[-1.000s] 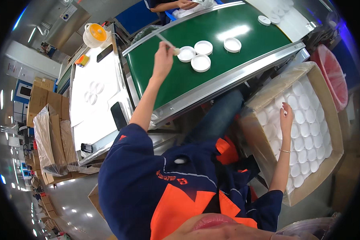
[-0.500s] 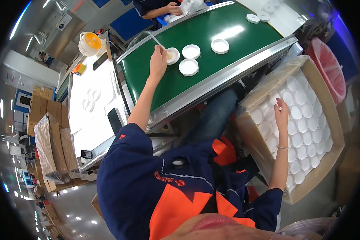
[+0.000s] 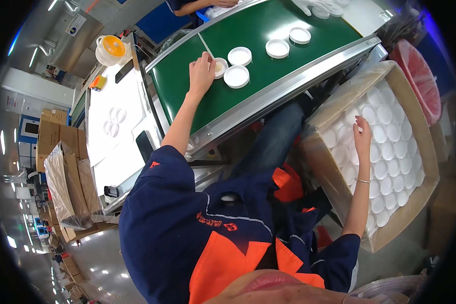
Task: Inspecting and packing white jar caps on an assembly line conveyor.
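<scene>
My left hand (image 3: 201,76) is over the near left part of the green conveyor belt (image 3: 268,73), its fingers pinched on a thin white stick (image 3: 204,44). Right beside the fingertips is a shallow round white cap (image 3: 220,68) with a yellowish middle, partly covered by the hand. Two more white caps (image 3: 239,56) (image 3: 236,76) lie just right of it. My right hand (image 3: 362,134) hovers over a lined carton (image 3: 424,190) packed with rows of round white caps (image 3: 387,150). Its fingers are curved and apart, and I see nothing held in them.
Farther right on the belt lie two white caps (image 3: 277,48) (image 3: 300,35). A white-gloved hand (image 3: 316,7) reaches in at the far end; another person's hand (image 3: 224,3) shows at the top. On the left stands a white table (image 3: 114,157) with a phone (image 3: 144,146). A red bin (image 3: 418,81) stands behind the carton.
Another white cap now lies on the belt's far right part, and a white-gloved hand has come into view there. My left hand and the stick have shifted slightly; my right hand remains over the carton.
</scene>
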Available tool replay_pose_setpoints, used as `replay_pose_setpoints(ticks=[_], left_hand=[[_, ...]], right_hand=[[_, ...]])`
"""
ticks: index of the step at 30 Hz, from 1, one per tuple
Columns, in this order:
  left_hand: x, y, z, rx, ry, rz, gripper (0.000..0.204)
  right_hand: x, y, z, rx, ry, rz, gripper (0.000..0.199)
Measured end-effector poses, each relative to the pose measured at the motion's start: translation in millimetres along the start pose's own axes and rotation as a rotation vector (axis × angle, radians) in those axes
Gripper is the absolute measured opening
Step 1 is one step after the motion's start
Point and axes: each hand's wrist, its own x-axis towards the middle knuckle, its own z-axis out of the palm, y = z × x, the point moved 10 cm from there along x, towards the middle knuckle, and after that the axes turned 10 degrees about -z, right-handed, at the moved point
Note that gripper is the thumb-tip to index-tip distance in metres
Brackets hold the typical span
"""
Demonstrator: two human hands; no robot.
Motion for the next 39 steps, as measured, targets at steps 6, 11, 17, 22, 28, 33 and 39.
replay_pose_setpoints(ticks=[6,11,17,22,28,33,39], left_hand=[[6,-14,-19,-0.297,0.154,-0.134,0.018],[10,-21,-18,-0.256,0.161,-0.167,0.017],[11,-22,-28,-0.222,0.183,-0.181,0.018],[10,-16,-34,-0.355,0.204,-0.163,0.017],[7,-4,-53,-0.671,0.308,-0.174,0.017],[14,-23,-71,-0.681,0.304,-0.219,0.016],[11,-45,-39,-0.315,-0.276,-0.426,0.027]], right_hand=[[0,0,0,0.014,0.002,0.009,0.029],[2,1,0,-0.006,-0.011,0.01,0.029],[2,3,1,-0.002,-0.02,0.003,0.029],[3,2,1,-0.017,-0.02,-0.03,0.029],[2,5,1,-0.021,-0.021,-0.029,0.029],[2,7,1,0.009,-0.02,0.015,0.029],[2,6,0,0.005,-0.03,0.008,0.029]])
